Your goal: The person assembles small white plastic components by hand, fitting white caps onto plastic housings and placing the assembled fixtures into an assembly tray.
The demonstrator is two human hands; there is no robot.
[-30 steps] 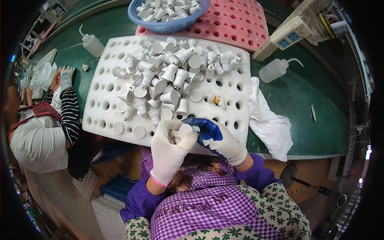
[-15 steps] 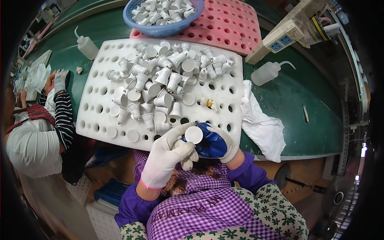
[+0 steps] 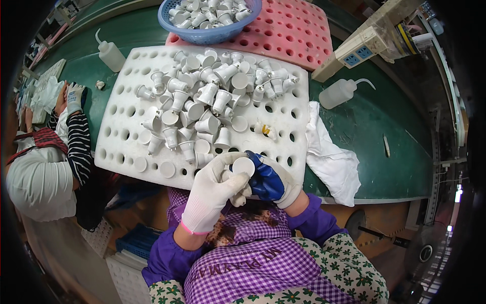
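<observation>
Now that the round-faced white plastic piece has turned disc-up, exposed, the white-gloved left hand clamps it; I cannot tell the blue-palmed right hand's grip.

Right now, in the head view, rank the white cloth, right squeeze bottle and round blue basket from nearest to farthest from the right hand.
1. White cloth: right of the right hand.
2. Right squeeze bottle: beyond the cloth, right side.
3. Round blue basket: far side, top of picture.
</observation>
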